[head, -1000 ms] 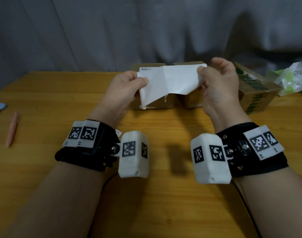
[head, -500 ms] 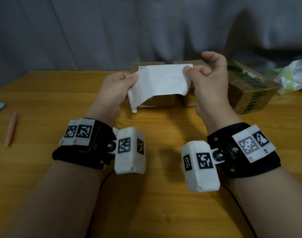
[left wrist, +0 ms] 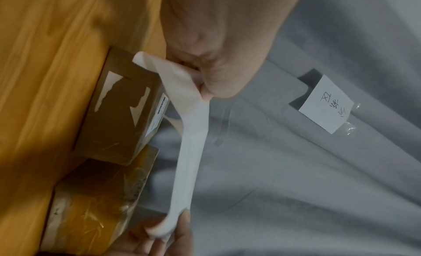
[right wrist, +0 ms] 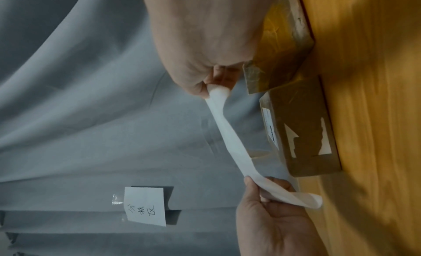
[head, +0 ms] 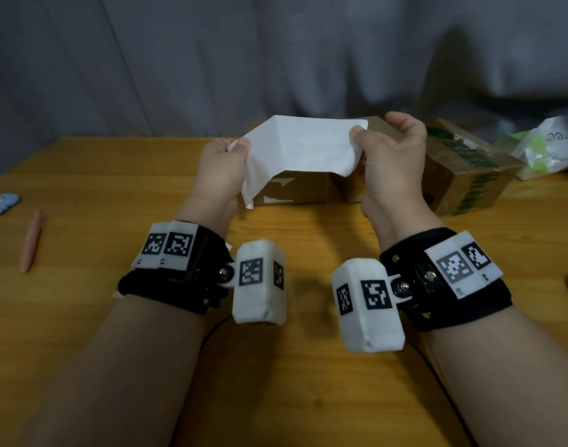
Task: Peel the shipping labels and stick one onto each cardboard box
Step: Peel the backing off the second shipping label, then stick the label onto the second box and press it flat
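I hold a white shipping label sheet [head: 305,150] in the air between both hands, blank side toward me, its left part folded down. My left hand [head: 235,150] pinches the left end [left wrist: 193,90]; my right hand [head: 356,137] pinches the right corner [right wrist: 218,92]. Behind the sheet stand two brown cardboard boxes side by side: the left box [head: 292,188] shows torn white label remains on its front and carries a label on top [left wrist: 159,114], and the box to its right [head: 347,188] is mostly hidden. A third box with green print [head: 466,175] stands further right.
All sits on a wooden table [head: 276,382]. A pink pen [head: 32,241] and blue discs [head: 2,201] lie at the far left. A crumpled plastic bag [head: 547,150] lies at the back right. A grey curtain [head: 276,59] with a handwritten note [left wrist: 325,105] hangs behind.
Both hands have shifted the sheet slightly left and raised it; the hands have come a little closer and the left part of the sheet now folds down more.
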A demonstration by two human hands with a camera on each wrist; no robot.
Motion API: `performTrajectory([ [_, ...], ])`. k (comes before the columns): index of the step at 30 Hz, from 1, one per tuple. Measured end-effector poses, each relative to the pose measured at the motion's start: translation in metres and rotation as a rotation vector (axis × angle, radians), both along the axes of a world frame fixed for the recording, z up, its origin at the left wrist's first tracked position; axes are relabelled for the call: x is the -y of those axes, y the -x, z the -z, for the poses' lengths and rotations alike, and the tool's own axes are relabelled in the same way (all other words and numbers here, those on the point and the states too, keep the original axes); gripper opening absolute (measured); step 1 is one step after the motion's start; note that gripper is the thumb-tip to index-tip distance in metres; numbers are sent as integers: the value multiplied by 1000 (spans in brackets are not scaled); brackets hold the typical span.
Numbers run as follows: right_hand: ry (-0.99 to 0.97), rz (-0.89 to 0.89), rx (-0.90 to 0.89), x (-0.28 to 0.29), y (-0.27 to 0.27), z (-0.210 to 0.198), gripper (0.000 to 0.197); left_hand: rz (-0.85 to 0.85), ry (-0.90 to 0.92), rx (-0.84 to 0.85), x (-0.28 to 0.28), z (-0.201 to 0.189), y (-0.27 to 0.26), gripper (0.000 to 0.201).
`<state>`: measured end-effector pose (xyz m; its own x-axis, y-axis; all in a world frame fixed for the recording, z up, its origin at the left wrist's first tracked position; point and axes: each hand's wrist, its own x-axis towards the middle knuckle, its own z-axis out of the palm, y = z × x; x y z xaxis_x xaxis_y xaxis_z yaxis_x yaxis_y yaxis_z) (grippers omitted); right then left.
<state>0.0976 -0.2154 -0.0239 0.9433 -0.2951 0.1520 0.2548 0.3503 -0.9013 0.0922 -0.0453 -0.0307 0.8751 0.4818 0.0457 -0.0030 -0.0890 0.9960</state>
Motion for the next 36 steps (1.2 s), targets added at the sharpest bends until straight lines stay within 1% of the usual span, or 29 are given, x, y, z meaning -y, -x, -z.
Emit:
performTrajectory([
  [5, -58, -6, -120, -3, -4, -13, 44, -3, 56, 19, -1, -14, 6, 17],
  [7, -90, -7, -155, -3, -2, -23, 46, -1, 58, 6, -2, -24, 10, 24],
  [9, -108, -19, -162, -2, 3, -31, 49, 0, 41, -13, -4, -33, 15, 28],
  [12, -92, -21, -154, 5, 9, -39, 50, 33, 23, -27, -10, -42, 26, 15],
  [14, -72, -15, -150, 12, 14, -42, 47, 64, 4, -46, -14, -46, 35, 21],
  [17, -51, -6, -148, 21, 23, -46, 42, 96, -48, -39, -21, -52, 46, 21],
  [20, -53, 15, -131, 29, 31, -52, 36, 38, -95, -54, -31, -51, 53, 18],
  [22, -66, 51, -112, 36, 36, -56, 35, -45, -93, -61, -44, -47, 56, 24],
  [24, -22, 75, -77, 43, 40, -58, 35, -74, -128, -11, -53, -44, 62, 21],
  [26, 78, 60, -55, 45, 45, -60, 35, -56, -237, 82, -51, -42, 69, 9],
  [28, 146, 6, -49, 44, 52, -62, 36, 0, -432, 142, -44, -43, 74, 14],
  [29, 167, -26, -50, 42, 54, -62, 37, 34, -552, 145, -39, -43, 74, 17],
  [31, 203, -74, -52, 41, 59, -63, 39, 93, -796, 110, -31, -41, 76, 16],
  [34, 254, -95, -54, 38, 66, -62, 36, 138, -1131, 17, -21, -33, 79, 11],
  [35, 275, -97, -56, 38, 68, -62, 35, 165, -1183, -20, -19, -30, 80, 12],
  [36, 297, -98, -62, 36, 70, -61, 34, 210, -1182, -64, -17, -27, 80, 14],
])
